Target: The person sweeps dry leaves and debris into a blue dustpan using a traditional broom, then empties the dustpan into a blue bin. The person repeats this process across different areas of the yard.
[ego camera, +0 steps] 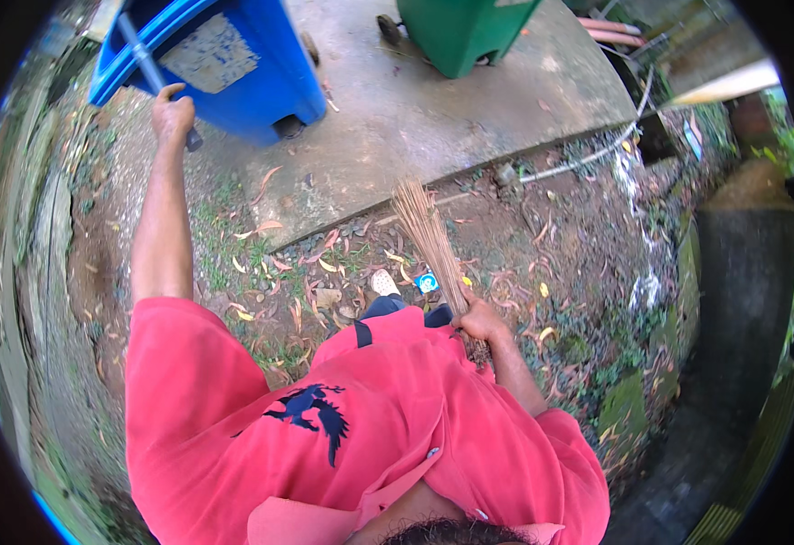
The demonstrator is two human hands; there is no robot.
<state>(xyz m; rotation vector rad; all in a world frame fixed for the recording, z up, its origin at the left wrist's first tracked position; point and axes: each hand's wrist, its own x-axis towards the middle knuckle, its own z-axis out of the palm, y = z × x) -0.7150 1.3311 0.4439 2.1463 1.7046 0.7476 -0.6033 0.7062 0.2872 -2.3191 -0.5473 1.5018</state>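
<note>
Stretched out at the upper left, my left hand grips a grey pole near its dark end. The pole slants across the open top of a blue wheeled bin, and its far end is out of the picture. My right hand is closed around a stick broom close to my waist. The broom's thin bristles point forward, with their tips near the edge of a concrete slab. A worn pale patch covers part of the bin's side.
A green wheeled bin stands on the slab. Fallen leaves and a blue wrapper lie by my shoe. A pale pipe runs along the right, short of a dark cylindrical container. Weathered boards line the left.
</note>
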